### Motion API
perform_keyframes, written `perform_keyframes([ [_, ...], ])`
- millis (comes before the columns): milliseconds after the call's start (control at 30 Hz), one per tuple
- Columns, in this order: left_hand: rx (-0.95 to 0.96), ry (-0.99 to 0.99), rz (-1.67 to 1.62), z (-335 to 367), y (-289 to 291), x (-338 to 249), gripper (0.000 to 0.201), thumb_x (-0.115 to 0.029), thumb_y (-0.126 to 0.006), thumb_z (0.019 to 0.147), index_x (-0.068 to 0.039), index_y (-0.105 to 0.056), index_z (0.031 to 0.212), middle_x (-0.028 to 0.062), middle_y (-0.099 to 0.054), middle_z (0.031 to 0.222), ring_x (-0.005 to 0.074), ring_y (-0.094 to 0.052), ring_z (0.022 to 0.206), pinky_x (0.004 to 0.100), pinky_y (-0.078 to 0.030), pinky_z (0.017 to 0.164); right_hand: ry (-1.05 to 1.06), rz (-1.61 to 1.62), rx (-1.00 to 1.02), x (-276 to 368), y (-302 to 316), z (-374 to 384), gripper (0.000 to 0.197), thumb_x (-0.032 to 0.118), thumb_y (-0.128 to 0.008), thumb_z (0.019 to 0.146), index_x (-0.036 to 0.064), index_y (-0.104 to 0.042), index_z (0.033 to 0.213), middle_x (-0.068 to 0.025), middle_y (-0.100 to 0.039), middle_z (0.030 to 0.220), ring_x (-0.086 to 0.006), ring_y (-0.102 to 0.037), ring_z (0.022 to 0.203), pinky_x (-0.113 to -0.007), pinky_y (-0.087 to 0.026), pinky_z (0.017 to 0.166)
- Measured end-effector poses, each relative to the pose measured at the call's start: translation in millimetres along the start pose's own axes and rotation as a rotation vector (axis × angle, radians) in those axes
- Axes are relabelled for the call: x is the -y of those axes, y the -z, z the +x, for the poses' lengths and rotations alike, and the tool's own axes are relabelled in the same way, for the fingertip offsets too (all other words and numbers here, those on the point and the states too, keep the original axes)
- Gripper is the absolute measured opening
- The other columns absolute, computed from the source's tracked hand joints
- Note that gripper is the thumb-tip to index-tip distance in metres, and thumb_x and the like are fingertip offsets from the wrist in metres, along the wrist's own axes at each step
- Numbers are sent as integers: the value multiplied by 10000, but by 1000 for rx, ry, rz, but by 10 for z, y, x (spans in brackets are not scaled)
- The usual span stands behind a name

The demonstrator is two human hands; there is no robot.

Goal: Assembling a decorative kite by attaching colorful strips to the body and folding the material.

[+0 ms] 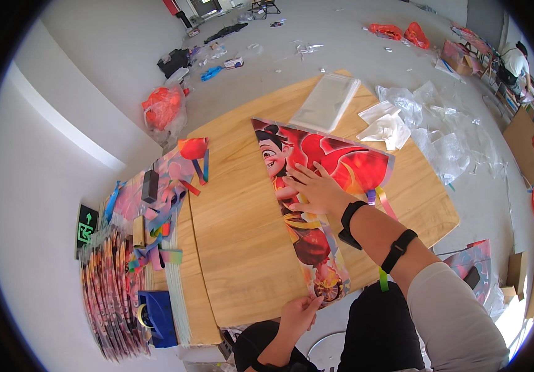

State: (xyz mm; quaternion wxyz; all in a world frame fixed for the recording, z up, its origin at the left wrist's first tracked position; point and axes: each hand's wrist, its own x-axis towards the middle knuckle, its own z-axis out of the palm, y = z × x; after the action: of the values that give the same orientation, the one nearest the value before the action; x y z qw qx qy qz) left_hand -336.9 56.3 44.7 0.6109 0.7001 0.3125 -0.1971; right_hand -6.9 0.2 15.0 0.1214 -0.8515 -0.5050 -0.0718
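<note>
On the wooden table lies a printed kite (341,161), red and glossy, with a cartoon figure and coloured ribbons along one side. It looks folded into a long shape, its narrow end pointing toward me. My right hand (320,189) rests flat on its middle with fingers spread. At the near table edge, my left hand (297,316) pinches the narrow tip of the kite between thumb and fingers. A dark band sits round my right wrist and another round the forearm. Part of the ribbons is hidden under my right arm.
The table (236,235) holds a stack of clear plastic bags (326,102) and crumpled white paper (386,127). At left are piled printed kites (109,285), ribbons, a dark block (150,186) and a blue tape dispenser (158,319). Plastic film (444,142) litters the floor; another person (515,68) is far right.
</note>
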Motion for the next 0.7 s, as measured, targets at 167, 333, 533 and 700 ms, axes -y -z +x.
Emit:
perform_keyframes([
  [167, -11, 26, 54, -14, 5, -55, 467, -438, -675, 980, -16, -707, 783, 16, -574, 527, 88, -520, 411, 260, -404, 420, 17, 27, -86, -24, -44, 2, 774, 638, -530, 935, 161, -431, 1537, -76, -363, 1629, -259, -304, 1516, -607, -179, 1216],
  [333, 109, 98, 336, -37, 326, -669, 395, -366, -648, 1005, -11, -729, 853, 8, -562, 520, 97, -537, 440, 259, -412, 437, -6, 40, -43, -24, 6, -6, 774, 633, -540, 929, 157, -439, 1531, -76, -380, 1617, -257, -308, 1514, -602, -178, 1218],
  [533, -288, -475, 145, 1034, 970, -1063, 332, -241, -635, 993, 17, -626, 1202, 95, -712, 865, 154, -677, 675, 276, -540, 623, -26, 9, -34, -93, 23, -108, 793, 644, -544, 921, 155, -433, 1535, -73, -382, 1617, -255, -308, 1513, -587, -175, 1224],
  [700, -534, -498, 189, 2388, 1524, -1155, 373, -204, -686, 958, 59, -603, 1210, 112, -711, 944, 162, -688, 774, 289, -559, 696, 2, 39, -44, 112, 18, 40, 799, 653, -531, 921, 158, -430, 1540, -71, -373, 1626, -252, -303, 1516, -585, -169, 1225],
])
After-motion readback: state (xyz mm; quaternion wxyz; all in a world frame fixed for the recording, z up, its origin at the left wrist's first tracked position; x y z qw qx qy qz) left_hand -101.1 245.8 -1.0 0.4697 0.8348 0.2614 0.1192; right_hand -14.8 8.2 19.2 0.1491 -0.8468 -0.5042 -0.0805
